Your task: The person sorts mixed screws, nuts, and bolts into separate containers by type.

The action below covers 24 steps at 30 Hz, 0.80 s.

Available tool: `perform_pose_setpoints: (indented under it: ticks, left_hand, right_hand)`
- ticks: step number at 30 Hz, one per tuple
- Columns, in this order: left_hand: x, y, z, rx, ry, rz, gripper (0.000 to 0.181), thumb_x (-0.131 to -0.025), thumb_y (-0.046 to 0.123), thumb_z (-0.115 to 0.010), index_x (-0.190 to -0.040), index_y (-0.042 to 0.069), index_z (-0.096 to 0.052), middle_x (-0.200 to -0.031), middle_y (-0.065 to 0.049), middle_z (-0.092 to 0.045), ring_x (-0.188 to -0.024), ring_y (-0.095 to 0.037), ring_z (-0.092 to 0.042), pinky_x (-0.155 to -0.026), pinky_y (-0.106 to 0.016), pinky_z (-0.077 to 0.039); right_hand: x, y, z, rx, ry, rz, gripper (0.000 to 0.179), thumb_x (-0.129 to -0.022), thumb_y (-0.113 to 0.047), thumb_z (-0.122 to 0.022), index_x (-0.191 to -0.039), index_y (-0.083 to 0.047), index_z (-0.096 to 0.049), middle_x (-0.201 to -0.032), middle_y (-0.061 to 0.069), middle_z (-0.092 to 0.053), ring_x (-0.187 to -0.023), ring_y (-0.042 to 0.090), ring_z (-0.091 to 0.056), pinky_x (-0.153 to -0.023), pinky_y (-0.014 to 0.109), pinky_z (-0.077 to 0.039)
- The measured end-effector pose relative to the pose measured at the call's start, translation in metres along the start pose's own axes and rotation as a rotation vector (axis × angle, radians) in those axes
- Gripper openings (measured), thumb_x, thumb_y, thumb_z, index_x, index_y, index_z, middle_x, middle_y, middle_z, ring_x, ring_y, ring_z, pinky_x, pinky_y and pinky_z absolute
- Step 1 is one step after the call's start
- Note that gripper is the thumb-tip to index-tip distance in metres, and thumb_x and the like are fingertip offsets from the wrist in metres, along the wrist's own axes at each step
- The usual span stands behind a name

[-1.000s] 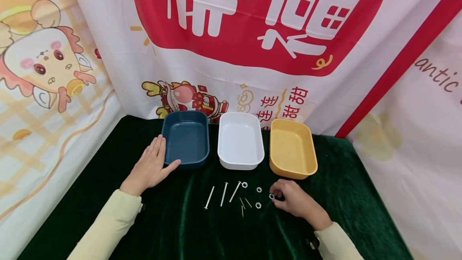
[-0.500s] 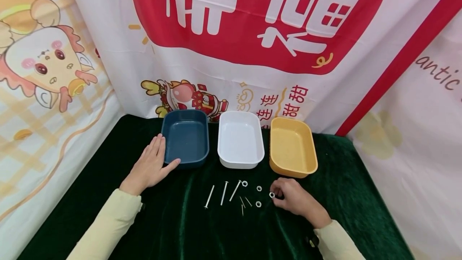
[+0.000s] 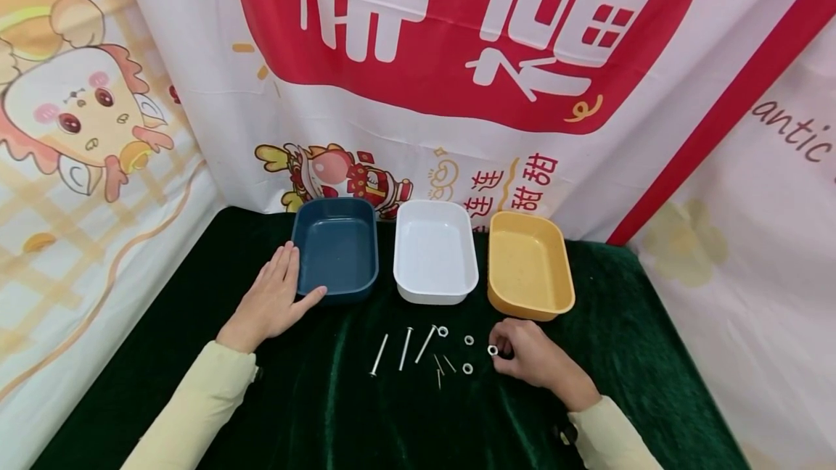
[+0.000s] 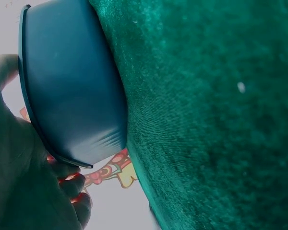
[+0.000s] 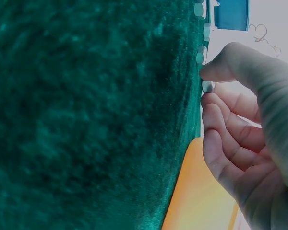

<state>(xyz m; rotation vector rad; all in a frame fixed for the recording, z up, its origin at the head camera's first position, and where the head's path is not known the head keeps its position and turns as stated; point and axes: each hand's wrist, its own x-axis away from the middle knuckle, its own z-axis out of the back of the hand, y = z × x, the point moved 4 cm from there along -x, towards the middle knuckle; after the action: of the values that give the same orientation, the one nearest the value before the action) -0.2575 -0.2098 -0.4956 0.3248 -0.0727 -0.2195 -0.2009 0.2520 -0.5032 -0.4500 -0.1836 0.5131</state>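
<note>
My left hand [image 3: 271, 303] lies along the left edge of the dark blue tray [image 3: 336, 249], fingers straight, thumb at its near corner. From the side, the left wrist view shows the thumb and fingers around the rim of this blue tray [image 4: 69, 81]. My right hand [image 3: 535, 357] pinches a hex nut [image 3: 493, 350] between thumb and fingers, low over the cloth in front of the yellow tray. In the right wrist view that nut [image 5: 208, 86] shows between the thumb and index finger. More nuts [image 3: 468, 340] lie to its left.
A white tray [image 3: 435, 256] and a yellow tray [image 3: 530, 263] stand right of the blue one, at the back of the green cloth [image 3: 294, 412]. Several bolts [image 3: 405, 350] and small thin nails [image 3: 439, 379] lie in front of them. A printed curtain [image 3: 313, 114] hangs behind.
The nut at my right fingertips has shifted very slightly away from me, with the hand. My left hand stays at the blue tray.
</note>
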Motion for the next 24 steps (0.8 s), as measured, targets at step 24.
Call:
perform_pose_setpoints:
  ticks: [24]
  left_hand:
    - [-0.001,-0.002,-0.003,0.019,0.010,-0.009,0.113,-0.101,0.079,-0.037,-0.167,-0.006,-0.001,-0.177,-0.025,0.001,-0.164,-0.047,-0.003,-0.131,-0.067,-0.012]
  right_hand:
    - [-0.016,-0.032,0.026,0.015,0.045,0.084,0.013,-0.088,-0.017,-0.082,-0.097,-0.019,-0.074,-0.086,-0.009,-0.069,-0.075,0.002,-0.060,-0.072,0.021,-0.057]
